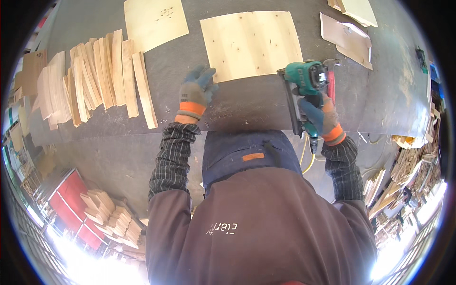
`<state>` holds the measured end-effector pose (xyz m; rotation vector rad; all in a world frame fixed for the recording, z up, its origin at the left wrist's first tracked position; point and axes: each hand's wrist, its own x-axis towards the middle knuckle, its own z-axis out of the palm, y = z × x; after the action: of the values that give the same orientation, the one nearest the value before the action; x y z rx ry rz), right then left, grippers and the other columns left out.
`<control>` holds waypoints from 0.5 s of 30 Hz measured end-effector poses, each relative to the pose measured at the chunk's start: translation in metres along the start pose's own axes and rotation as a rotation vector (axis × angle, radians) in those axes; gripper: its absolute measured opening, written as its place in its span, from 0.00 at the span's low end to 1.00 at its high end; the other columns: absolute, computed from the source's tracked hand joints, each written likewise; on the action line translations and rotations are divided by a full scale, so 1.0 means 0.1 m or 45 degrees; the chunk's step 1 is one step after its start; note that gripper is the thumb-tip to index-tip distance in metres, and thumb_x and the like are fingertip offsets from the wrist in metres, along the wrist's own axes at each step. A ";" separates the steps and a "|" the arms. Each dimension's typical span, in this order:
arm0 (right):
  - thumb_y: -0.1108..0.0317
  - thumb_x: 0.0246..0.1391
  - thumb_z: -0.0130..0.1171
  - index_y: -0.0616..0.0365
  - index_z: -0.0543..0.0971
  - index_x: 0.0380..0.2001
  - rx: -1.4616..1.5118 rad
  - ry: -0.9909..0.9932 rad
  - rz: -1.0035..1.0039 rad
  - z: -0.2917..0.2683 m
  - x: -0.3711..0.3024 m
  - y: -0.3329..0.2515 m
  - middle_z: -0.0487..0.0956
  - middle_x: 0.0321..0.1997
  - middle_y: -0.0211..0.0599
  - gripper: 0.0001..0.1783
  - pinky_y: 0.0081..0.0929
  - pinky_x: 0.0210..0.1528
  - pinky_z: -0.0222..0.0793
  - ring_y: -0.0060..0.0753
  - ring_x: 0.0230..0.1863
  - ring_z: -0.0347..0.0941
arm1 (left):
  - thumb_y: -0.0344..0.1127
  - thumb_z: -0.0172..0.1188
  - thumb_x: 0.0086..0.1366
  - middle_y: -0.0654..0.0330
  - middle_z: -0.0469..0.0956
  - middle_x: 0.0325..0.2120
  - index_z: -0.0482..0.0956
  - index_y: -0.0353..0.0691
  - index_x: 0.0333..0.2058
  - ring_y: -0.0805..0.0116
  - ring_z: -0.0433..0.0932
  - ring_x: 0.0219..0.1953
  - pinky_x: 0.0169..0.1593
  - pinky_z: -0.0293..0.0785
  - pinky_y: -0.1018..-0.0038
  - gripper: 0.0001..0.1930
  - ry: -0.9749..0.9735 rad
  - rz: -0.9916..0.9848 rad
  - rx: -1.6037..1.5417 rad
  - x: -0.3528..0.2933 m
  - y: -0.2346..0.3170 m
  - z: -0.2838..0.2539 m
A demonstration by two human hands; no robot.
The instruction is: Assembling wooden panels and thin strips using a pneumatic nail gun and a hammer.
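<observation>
My right hand [328, 116], in a grey-blue glove with an orange cuff, is wrapped round the handle of a teal and black pneumatic nail gun [304, 78]. The tool's long magazine stretches toward me, and an air fitting sits at the handle's end. My left hand [197, 88], gloved alike, has its fingers apart and holds nothing. Its fingertips are at the near left corner of a pale plywood panel [251, 45], which lies flat on the dark table [237, 107]. I cannot tell whether they touch it.
Left of my hand lies a row of wooden strips [111, 71]. Another panel [156, 23] is at the far left, and a torn brown sheet [346, 40] at the far right. A red-handled hammer [331, 88] is beside the nail gun. A yellow hose [309, 165] hangs below.
</observation>
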<state>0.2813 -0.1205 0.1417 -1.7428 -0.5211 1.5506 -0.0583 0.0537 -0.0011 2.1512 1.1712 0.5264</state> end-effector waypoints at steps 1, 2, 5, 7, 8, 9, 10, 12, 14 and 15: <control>0.68 0.62 0.64 0.60 0.83 0.51 -0.072 -0.039 -0.021 0.07 0.04 0.03 0.79 0.32 0.23 0.15 0.21 0.31 0.68 0.15 0.30 0.70 | 0.34 0.75 0.57 0.46 0.81 0.57 0.85 0.44 0.54 0.43 0.82 0.54 0.55 0.81 0.56 0.24 -0.044 0.006 -0.033 -0.02 -0.03 0.01; 0.67 0.62 0.65 0.60 0.84 0.49 -0.144 -0.075 -0.041 0.14 0.07 0.04 0.79 0.32 0.23 0.15 0.21 0.32 0.68 0.15 0.31 0.71 | 0.32 0.74 0.57 0.47 0.83 0.54 0.86 0.43 0.53 0.44 0.84 0.51 0.53 0.83 0.58 0.23 -0.089 0.013 -0.068 -0.03 -0.05 0.03; 0.64 0.60 0.66 0.61 0.84 0.48 -0.244 -0.110 -0.049 0.38 0.15 0.02 0.82 0.33 0.25 0.16 0.22 0.35 0.71 0.16 0.33 0.72 | 0.31 0.74 0.57 0.48 0.84 0.52 0.87 0.42 0.50 0.48 0.85 0.49 0.52 0.84 0.60 0.20 0.021 0.010 -0.134 -0.08 -0.13 0.16; 0.61 0.59 0.67 0.62 0.84 0.47 -0.288 -0.156 -0.024 0.54 0.20 -0.06 0.83 0.33 0.27 0.18 0.26 0.37 0.73 0.18 0.33 0.73 | 0.31 0.74 0.57 0.48 0.85 0.52 0.88 0.41 0.49 0.48 0.86 0.49 0.52 0.84 0.61 0.19 0.078 0.030 -0.178 -0.09 -0.18 0.23; 0.61 0.59 0.67 0.62 0.84 0.47 -0.294 -0.154 -0.021 0.59 0.23 -0.04 0.83 0.33 0.27 0.18 0.26 0.37 0.73 0.18 0.33 0.73 | 0.31 0.75 0.57 0.48 0.85 0.51 0.89 0.40 0.47 0.48 0.86 0.48 0.51 0.85 0.62 0.18 0.131 0.052 -0.216 -0.10 -0.20 0.25; 0.61 0.59 0.67 0.62 0.84 0.47 -0.323 -0.175 -0.045 0.64 0.27 0.00 0.83 0.33 0.28 0.18 0.27 0.37 0.74 0.18 0.33 0.73 | 0.31 0.75 0.57 0.48 0.85 0.51 0.89 0.40 0.47 0.48 0.86 0.48 0.51 0.85 0.62 0.18 0.134 0.049 -0.223 -0.13 -0.22 0.27; 0.61 0.59 0.66 0.63 0.85 0.46 -0.351 -0.196 -0.071 0.69 0.30 0.02 0.82 0.32 0.29 0.18 0.28 0.37 0.74 0.19 0.33 0.73 | 0.29 0.75 0.59 0.48 0.84 0.53 0.88 0.38 0.50 0.51 0.86 0.50 0.53 0.84 0.64 0.19 0.078 0.000 -0.228 -0.15 -0.22 0.26; 0.61 0.59 0.66 0.63 0.85 0.46 -0.381 -0.199 -0.094 0.80 0.32 0.00 0.83 0.32 0.30 0.18 0.29 0.38 0.75 0.20 0.33 0.74 | 0.28 0.75 0.60 0.48 0.83 0.54 0.87 0.36 0.52 0.54 0.85 0.53 0.55 0.84 0.67 0.20 0.024 -0.051 -0.237 -0.17 -0.22 0.27; 0.61 0.58 0.66 0.64 0.85 0.45 -0.415 -0.207 -0.119 0.92 0.34 -0.04 0.83 0.32 0.32 0.18 0.29 0.38 0.75 0.20 0.33 0.74 | 0.28 0.75 0.60 0.48 0.85 0.52 0.87 0.36 0.51 0.55 0.86 0.51 0.54 0.84 0.67 0.19 0.063 -0.038 -0.292 -0.17 -0.22 0.29; 0.61 0.58 0.66 0.64 0.85 0.45 -0.459 -0.209 -0.110 0.97 0.35 -0.08 0.83 0.32 0.33 0.18 0.30 0.38 0.76 0.21 0.33 0.75 | 0.28 0.75 0.60 0.48 0.85 0.52 0.87 0.36 0.51 0.55 0.86 0.51 0.54 0.84 0.67 0.19 0.069 -0.041 -0.295 -0.17 -0.21 0.30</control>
<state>0.1950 -0.0656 0.1240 -1.8327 -0.9973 1.6202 -0.0624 0.0378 -0.0380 1.9284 1.1135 0.6749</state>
